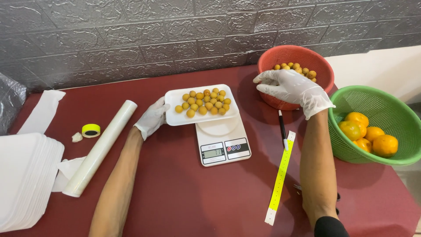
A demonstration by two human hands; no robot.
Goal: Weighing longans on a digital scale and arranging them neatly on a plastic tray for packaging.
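So, white tray (175, 118) of small yellow fruits (203, 102) on scale (222, 142), left hand (151, 119) grip grasping tray edge; right hand (293, 89) released over red basket (320, 66); oranges (368, 133) in green basket (401, 118).

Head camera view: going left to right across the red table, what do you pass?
Stack of white trays → yellow tape roll → film roll → kitchen scale → black pen → green basket.

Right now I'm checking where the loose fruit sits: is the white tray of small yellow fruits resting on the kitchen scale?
Yes, the white tray sits on the kitchen scale, with the left hand holding its edge.
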